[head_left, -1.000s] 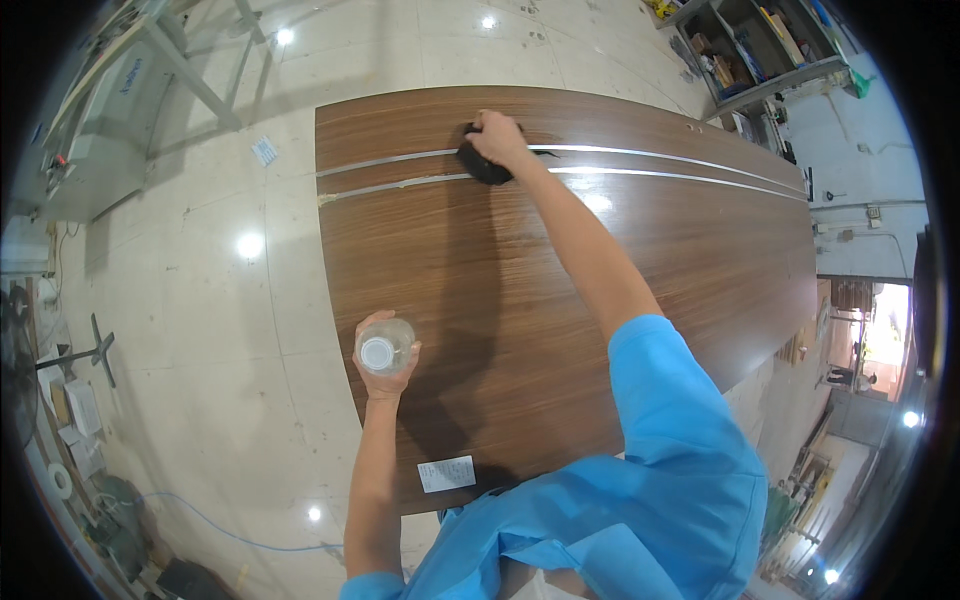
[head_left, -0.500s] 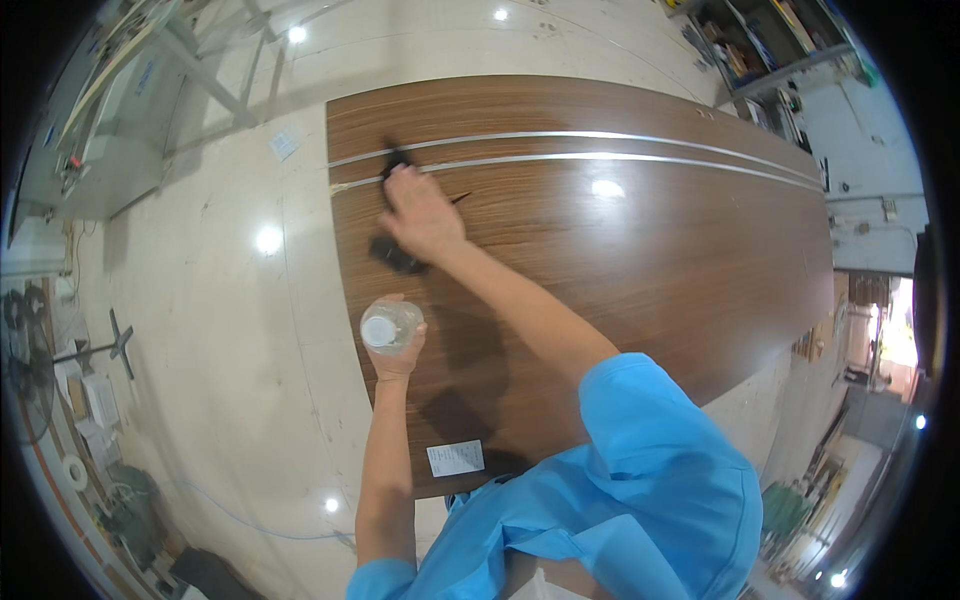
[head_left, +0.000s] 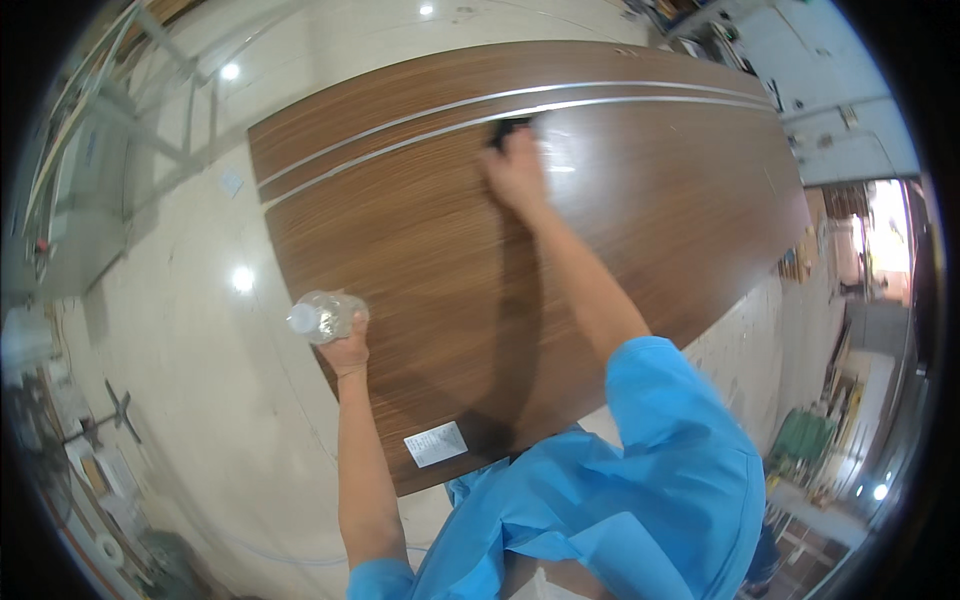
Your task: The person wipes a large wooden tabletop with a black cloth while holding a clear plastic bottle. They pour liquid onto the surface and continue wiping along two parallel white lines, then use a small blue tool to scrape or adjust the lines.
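Note:
A large brown wood-grain panel (head_left: 420, 270) lies in front of me, with two silvery strips (head_left: 420, 141) running side by side near its far edge. My right hand (head_left: 517, 175) reaches far over the panel and presses a black cloth (head_left: 511, 127) on its surface, just on the near side of the closer strip. Both hand and cloth are smeared by motion. Over the panel's left edge, my left hand (head_left: 347, 350) is wrapped round a clear plastic bottle (head_left: 338, 314) with a white cap, tilted with the cap toward the left.
A white printed label (head_left: 436, 444) lies on the panel's near left corner. Pale glossy floor (head_left: 210, 390) runs along the left. A grey metal frame (head_left: 170, 140) stands at the far left, a black-legged stand (head_left: 118, 411) below it. Green equipment (head_left: 803, 437) is at the right.
My right hand has swept the black cloth to the right along the nearer strip. The bottle in my left hand has moved left and tipped further. The whole view has shifted.

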Demonstrator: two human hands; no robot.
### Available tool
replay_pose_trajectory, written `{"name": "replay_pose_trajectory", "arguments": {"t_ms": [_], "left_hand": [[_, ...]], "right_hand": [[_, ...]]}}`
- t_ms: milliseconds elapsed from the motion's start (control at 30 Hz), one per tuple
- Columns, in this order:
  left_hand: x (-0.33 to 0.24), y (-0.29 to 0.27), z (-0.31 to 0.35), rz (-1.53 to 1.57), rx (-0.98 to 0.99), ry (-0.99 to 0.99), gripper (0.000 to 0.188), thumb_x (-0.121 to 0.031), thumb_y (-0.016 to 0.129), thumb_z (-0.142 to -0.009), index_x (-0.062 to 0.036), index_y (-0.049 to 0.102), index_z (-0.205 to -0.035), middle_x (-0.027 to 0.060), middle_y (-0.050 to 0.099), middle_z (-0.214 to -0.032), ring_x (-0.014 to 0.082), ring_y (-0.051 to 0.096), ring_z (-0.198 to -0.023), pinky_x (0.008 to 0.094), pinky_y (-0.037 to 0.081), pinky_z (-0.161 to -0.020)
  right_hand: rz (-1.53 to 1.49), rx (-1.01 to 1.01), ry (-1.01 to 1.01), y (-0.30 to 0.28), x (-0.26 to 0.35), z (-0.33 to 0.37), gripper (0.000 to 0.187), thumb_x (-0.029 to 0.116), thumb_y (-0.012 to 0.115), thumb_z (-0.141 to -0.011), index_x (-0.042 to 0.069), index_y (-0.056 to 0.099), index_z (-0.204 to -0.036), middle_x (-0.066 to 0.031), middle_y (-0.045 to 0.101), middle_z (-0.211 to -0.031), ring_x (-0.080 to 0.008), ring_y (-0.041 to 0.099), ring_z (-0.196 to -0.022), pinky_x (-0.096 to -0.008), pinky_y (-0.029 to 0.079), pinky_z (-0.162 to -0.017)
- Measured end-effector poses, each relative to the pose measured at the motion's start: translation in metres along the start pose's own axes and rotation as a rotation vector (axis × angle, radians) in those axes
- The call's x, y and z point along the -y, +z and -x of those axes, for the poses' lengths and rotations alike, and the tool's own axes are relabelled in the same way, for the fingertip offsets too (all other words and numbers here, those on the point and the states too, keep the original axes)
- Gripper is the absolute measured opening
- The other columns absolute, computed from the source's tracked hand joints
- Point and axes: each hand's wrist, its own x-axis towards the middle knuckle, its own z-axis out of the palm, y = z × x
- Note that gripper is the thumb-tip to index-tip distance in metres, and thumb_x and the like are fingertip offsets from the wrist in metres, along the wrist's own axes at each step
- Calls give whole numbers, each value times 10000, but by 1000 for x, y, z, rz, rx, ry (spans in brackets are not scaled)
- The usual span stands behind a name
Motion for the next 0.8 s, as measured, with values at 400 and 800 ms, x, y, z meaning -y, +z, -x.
{"name": "replay_pose_trajectory", "arguments": {"t_ms": [400,800], "left_hand": [[5,1,0,136,-90,-171,465,-209,761,-1029,74,628,-1373,169,686,-1363,293,668,-1219,429,546,-1050],[-82,225,60,130,98,-166,454,-129,753,-1027,63,608,-1412,167,661,-1417,250,636,-1271,427,538,-1083]], "right_hand": [[168,100,-189,-90,-50,205,494,295,690,-1002,13,623,-1403,-188,485,-1645,-356,421,-1557,-491,317,-1308],[-114,3,-434,-123,-156,86,432,272,675,-1011,44,606,-1371,-213,585,-1505,-367,498,-1471,-513,381,-1250]]}}
